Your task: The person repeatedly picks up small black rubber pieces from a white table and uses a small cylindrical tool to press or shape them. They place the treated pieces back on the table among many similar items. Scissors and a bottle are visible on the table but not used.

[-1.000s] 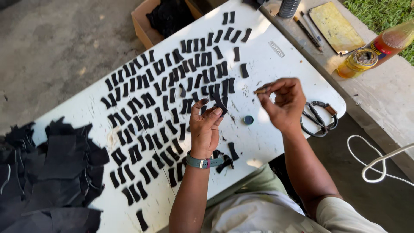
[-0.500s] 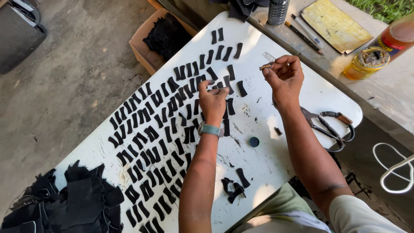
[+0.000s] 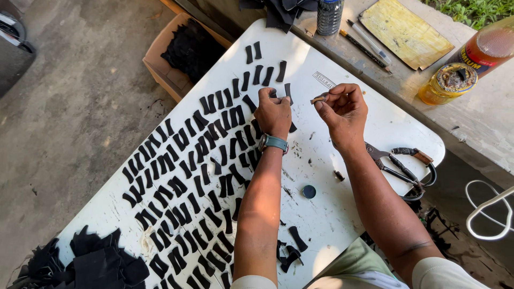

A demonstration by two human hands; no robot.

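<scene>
- The white counter [image 3: 342, 107] is the biggest thing, and both hands are over its far end.
- Rows of small black strips [image 3: 187, 160] lie on the counter, to the left of the left hand and all the way back along the left arm.
- A brown box [image 3: 160, 53] with black scraps inside sits on the floor, far left of the left hand and past the counter's edge.
- A pile of black scraps [image 3: 91, 262] sits at the near left corner, well away from both hands.
- A yellow board [image 3: 407, 32] lies on the grey ledge, past the right hand.
- Big cutters [image 3: 401, 168] lie on the counter, just right of the right arm.
- The left hand [image 3: 273, 112] is closed, with its fingertips pinching one black strip [image 3: 286, 91] at the top of the rows.
- The right hand [image 3: 345, 109] is closed too, and it pinches a small brownish stick [image 3: 317, 99] between thumb and finger.
- The two hands are near each other but do not touch.
- A yellow jar [image 3: 447, 85] stands on the ledge, to the right of the right hand.
- A blue-green watch [image 3: 274, 142] sits on the left wrist.
- A small round dark cap [image 3: 308, 191] lies on the counter between the two arms.
</scene>
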